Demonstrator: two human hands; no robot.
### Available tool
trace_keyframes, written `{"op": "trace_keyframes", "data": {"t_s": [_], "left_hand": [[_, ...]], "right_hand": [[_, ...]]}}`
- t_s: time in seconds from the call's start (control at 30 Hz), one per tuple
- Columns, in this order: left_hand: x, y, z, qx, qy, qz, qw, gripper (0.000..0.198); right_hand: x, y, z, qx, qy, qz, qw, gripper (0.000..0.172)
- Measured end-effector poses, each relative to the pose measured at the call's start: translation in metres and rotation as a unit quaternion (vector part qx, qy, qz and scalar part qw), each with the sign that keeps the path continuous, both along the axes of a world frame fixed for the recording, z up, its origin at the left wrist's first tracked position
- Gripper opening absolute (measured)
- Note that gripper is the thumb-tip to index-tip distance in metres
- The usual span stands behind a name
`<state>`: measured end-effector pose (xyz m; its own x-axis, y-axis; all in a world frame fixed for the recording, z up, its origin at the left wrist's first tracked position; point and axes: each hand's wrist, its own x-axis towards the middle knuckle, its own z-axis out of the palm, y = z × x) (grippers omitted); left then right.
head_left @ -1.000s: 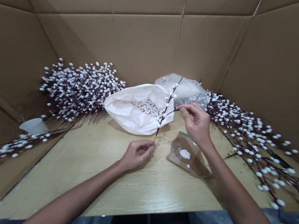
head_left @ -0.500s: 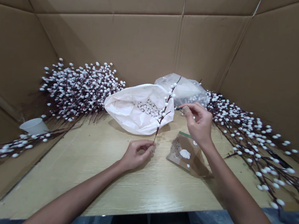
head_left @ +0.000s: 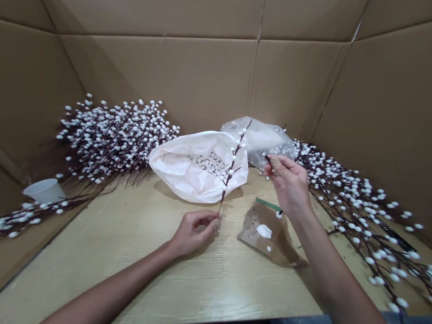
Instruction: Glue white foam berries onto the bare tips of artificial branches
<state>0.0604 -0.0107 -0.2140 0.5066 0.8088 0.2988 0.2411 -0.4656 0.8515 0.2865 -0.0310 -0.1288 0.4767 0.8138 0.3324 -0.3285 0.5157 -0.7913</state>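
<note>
My left hand [head_left: 195,230] pinches the lower end of an artificial berry stem [head_left: 233,159]. The stem stands nearly upright, dark brown with white berries along it. My right hand [head_left: 288,181] is closed on a thin dark tool [head_left: 268,159] with something pale at its tip; its exact kind is too small to tell. That tip is to the right of the stem and apart from it. Behind the stem lies an open white bag [head_left: 174,169] with many loose white berries [head_left: 210,164] inside. Below my right hand, a brown packet [head_left: 257,228] bears white paste [head_left: 264,231].
A large heap of white-berry stems [head_left: 118,136] lies at the back left, more stems [head_left: 356,204] along the right. A clear plastic bag [head_left: 261,133] sits at the back. On the left are a white cup [head_left: 45,190] and several stems [head_left: 18,219]. Cardboard walls [head_left: 196,78] enclose the table [head_left: 166,279].
My right hand has drawn the dark tool away from the stem, slightly rightward, and its tip now points more upward. The left hand still holds the stem. The whole view has shifted a little.
</note>
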Motion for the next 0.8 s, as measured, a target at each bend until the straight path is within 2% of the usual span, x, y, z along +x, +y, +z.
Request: {"op": "trace_keyframes", "data": {"t_s": [0.13,0.23,0.43,0.8], "left_hand": [[0.0,-0.002,0.002,-0.008,-0.002,0.001,1.0,0.026],[0.0,-0.003,0.003,-0.013,-0.003,0.002,1.0,0.027],[0.001,-0.002,0.003,-0.008,-0.002,-0.007,1.0,0.029],[0.001,-0.004,0.003,-0.007,0.004,0.002,1.0,0.028]], "right_hand": [[-0.001,0.0,-0.002,0.016,-0.019,-0.015,1.0,0.027],[-0.001,0.0,-0.004,0.029,-0.097,-0.045,0.994,0.024],[-0.007,-0.004,-0.005,0.031,-0.255,-0.1,0.961,0.018],[-0.01,-0.001,-0.013,0.018,-0.289,-0.093,0.952,0.015]]}}
